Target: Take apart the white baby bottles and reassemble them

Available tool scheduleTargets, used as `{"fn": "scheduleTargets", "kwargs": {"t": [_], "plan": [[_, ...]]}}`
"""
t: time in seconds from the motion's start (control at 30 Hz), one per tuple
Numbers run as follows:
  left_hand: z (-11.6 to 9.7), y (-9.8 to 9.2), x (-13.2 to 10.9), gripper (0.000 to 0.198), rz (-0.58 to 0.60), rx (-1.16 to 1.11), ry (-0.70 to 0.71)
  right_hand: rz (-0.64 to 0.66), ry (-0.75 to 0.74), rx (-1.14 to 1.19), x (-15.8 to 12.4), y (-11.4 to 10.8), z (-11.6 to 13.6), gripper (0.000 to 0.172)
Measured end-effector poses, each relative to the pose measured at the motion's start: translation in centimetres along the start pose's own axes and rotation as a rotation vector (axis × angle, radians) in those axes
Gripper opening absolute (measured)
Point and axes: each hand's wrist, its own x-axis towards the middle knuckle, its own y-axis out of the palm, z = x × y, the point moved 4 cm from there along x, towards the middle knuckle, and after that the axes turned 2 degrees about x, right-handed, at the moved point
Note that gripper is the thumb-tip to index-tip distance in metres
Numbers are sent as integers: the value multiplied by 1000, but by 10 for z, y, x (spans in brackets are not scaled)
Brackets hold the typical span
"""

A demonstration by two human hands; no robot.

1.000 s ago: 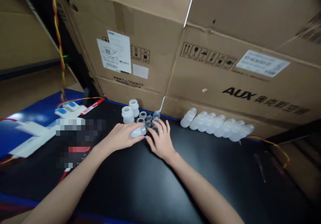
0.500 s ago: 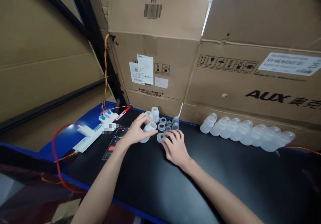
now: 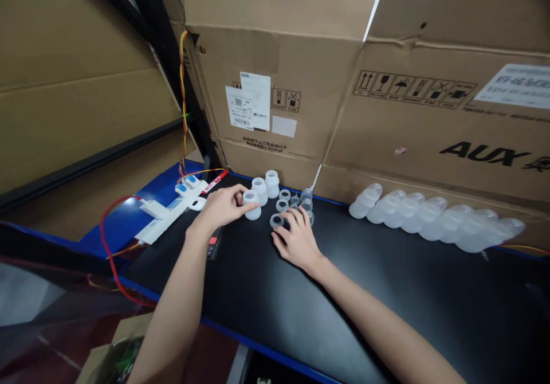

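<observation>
My left hand (image 3: 221,207) grips a small translucent bottle (image 3: 251,204) that stands upright on the black table (image 3: 352,281), open mouth up. Just behind it stand two more open bottles (image 3: 265,186). My right hand (image 3: 296,238) rests on the table with curled fingers among several loose clear rings and caps (image 3: 286,203); its fingertips touch one ring (image 3: 277,221). I cannot tell if the fingers pinch anything.
A row of several capped bottles (image 3: 433,218) lies on its side along the cardboard boxes (image 3: 387,114) at the back. At the left sit a white power strip (image 3: 172,212), a red pen (image 3: 213,181) and red and yellow wires (image 3: 107,241).
My left hand has stood the bottle upright on the table beside the other two. My right hand has stayed among the rings. The view swung left and up.
</observation>
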Motion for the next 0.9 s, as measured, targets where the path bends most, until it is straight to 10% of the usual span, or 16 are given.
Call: {"fn": "scheduleTargets", "kwargs": {"t": [0.27, 0.43, 0.57, 0.7, 0.9], "plan": [[-13, -13, -6, 77, -274, 177, 55, 7, 72, -26, -5, -3, -2, 21], [-51, 9, -16, 32, -547, 116, 350, -211, 189, -215, -18, -56, -40, 29], [-97, 62, -34, 14, -291, 25, 599, -442, 566, -443, -37, -106, -113, 60], [-135, 113, -57, 20, -32, 16, 745, -390, 652, -535, -48, -126, -162, 62], [-171, 136, -61, 25, 4, -97, 736, -294, 425, -17, -70, -130, -132, 49]]}}
